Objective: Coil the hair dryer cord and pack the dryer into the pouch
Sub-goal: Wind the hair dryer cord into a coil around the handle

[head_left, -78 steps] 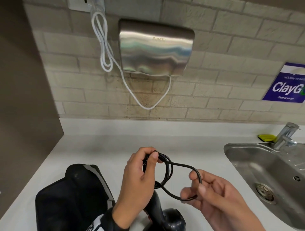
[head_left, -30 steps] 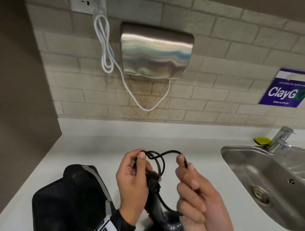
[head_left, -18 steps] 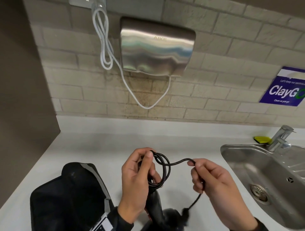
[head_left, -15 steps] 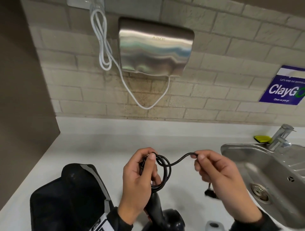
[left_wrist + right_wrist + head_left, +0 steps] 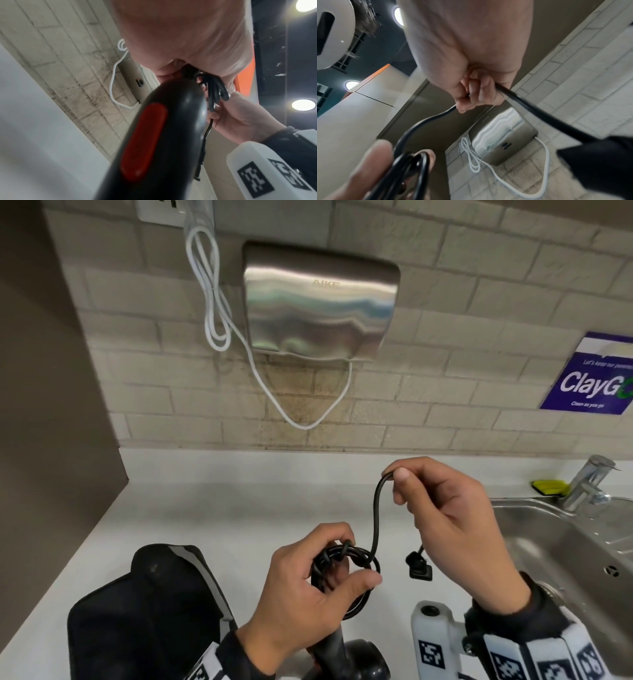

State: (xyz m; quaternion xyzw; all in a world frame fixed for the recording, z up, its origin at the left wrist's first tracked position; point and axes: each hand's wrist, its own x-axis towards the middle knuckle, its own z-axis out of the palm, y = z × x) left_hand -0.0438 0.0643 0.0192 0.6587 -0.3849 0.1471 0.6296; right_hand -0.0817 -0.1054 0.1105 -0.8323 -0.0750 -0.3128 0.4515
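cord point(image 5: 376, 508) coil sits gripped in left hand point(image 5: 301, 587) above white tabletop point(image 5: 205, 508) by brick wall; right hand point(image 5: 452, 529), now raised higher, pinches the loose end.

surface: white countertop point(image 5: 212, 508) | on it: black pouch point(image 5: 144, 621) | inset: steel sink point(image 5: 548, 542)

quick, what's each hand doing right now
Left hand: holds the coiled cord.
Right hand: pinches the cord's loose end, plug dangling.
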